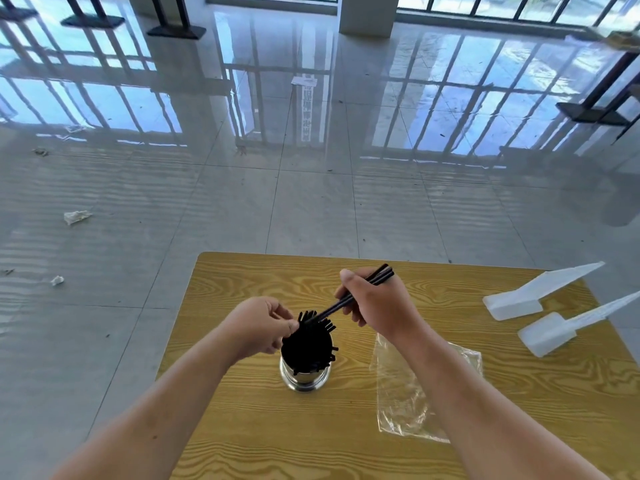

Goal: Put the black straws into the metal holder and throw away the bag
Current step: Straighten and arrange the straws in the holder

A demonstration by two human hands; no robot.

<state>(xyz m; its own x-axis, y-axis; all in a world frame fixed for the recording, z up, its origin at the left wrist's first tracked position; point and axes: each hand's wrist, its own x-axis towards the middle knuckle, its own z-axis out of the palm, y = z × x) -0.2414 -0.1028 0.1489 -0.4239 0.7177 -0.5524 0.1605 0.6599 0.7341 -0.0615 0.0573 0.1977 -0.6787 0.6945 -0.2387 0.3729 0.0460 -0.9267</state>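
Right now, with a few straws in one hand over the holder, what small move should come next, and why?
Probably lower the right hand so its few straws slide down into the holder. Their lower ends already meet the bunch standing there, and the left hand is at the rim. The bag lies flat on the table.

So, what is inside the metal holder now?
The metal holder is full of black straws; their tops stick out above the rim. Its bottom and the straws' lower ends are hidden.
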